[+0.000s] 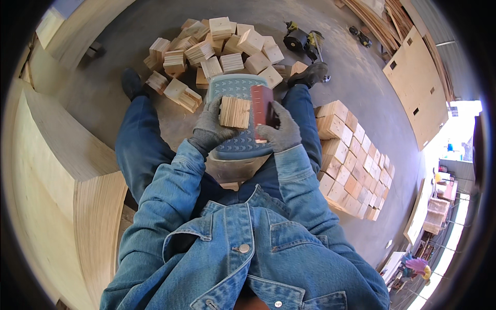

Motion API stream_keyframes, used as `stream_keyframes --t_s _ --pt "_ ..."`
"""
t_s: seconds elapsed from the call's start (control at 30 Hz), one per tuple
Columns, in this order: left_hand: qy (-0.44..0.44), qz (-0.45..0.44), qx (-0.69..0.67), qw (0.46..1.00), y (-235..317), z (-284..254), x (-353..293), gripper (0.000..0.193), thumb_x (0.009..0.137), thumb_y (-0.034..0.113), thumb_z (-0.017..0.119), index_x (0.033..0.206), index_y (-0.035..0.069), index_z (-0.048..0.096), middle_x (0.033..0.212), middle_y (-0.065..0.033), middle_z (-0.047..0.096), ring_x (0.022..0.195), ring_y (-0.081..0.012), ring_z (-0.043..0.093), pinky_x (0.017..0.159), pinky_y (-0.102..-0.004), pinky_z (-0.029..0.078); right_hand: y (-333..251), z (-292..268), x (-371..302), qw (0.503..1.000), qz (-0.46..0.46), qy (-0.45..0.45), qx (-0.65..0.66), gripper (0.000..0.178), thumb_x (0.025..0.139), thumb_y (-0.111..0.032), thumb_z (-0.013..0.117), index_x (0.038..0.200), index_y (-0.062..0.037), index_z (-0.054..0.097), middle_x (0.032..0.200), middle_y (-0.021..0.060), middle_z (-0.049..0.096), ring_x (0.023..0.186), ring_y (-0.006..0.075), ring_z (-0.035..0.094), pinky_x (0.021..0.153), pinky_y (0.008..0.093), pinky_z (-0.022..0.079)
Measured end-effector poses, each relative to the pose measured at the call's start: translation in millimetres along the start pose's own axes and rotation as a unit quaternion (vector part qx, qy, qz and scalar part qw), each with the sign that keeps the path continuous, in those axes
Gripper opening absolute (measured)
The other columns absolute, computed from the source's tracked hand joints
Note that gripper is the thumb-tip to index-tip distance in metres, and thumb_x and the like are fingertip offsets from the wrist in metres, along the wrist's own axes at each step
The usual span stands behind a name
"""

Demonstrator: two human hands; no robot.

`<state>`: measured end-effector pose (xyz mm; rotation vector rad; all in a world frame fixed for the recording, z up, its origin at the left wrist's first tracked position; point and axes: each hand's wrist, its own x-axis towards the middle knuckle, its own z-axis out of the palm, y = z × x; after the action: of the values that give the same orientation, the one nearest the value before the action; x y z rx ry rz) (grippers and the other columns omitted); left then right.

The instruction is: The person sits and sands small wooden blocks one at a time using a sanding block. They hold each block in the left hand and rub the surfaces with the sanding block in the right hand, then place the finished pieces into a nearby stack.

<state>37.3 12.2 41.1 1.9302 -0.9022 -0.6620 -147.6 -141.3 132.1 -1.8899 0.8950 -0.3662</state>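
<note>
My left hand (211, 125), in a grey glove, is closed around a square wooden block (235, 112) with layered grain on the side facing me. My right hand (283, 129), also gloved, grips a sanding block (262, 111) with a flat reddish-brown face and a dark back. It stands upright just right of the wooden block, with a narrow gap between them. Both are held above a blue-grey plastic step stool (240, 150) with a raised pattern, between my legs.
Beyond the stool lies a loose heap of wooden blocks (212, 49). At right, more blocks are stacked in neat rows (356, 165). Dark power tools (305, 41) lie near my right shoe. Large plywood sheets (57, 170) rise at left, and a board (417, 88) leans at far right.
</note>
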Motion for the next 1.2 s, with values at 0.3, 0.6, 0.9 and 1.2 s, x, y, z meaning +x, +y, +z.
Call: stream_keyframes --t_s 0.3,0.6,0.9,1.2 --pt "-0.073 0.02 -0.003 0.997 -21.6 16.8 5.4 0.122 0.057 0.031 0.099 0.159 0.005 0.037 0.146 -0.0217 0.054 0.13 -0.0417 0.061 0.115 -0.046 0.051 16.6 -14.3 -7.4 0.999 0.025 0.02 0.001 0.088 0.077 -0.017 0.093 0.152 0.0043 0.052 0.139 0.0202 0.068 0.122 0.0262 0.069 0.106 0.0348 0.056" --pt "0.009 0.095 -0.168 0.981 -18.0 44.1 3.4 0.103 0.06 0.034 0.101 0.144 0.008 0.048 0.138 -0.015 0.062 0.122 -0.0311 0.065 0.108 -0.0406 0.054 -14.6 25.9 -35.2 0.909 -0.136 -0.052 -0.391 0.081 0.081 -0.034 0.081 0.154 -0.0106 0.056 0.169 0.0211 0.035 0.134 0.0502 0.054 0.11 0.0565 0.047" --pt "0.016 0.08 -0.262 0.961 -31.1 58.5 3.8 0.094 0.066 0.035 0.101 0.142 0.009 0.051 0.132 -0.0141 0.065 0.12 -0.0313 0.066 0.107 -0.0409 0.054 -1.4 41.9 -21.8 0.888 -0.183 -0.02 -0.421 0.071 0.091 -0.04 0.071 0.157 -0.0181 0.055 0.167 0.0177 0.041 0.132 0.0509 0.055 0.105 0.0616 0.048" --pt "0.023 0.067 -0.129 0.989 -7.5 47.4 -2.3 0.099 0.064 0.027 0.102 0.144 0.008 0.047 0.135 -0.0122 0.058 0.126 -0.0289 0.058 0.114 -0.0388 0.048 -15.1 62.6 58.4 0.872 -0.165 0.011 -0.461 0.069 0.092 -0.041 0.07 0.155 -0.018 0.056 0.165 0.0127 0.046 0.123 0.0456 0.061 0.104 0.0557 0.051"
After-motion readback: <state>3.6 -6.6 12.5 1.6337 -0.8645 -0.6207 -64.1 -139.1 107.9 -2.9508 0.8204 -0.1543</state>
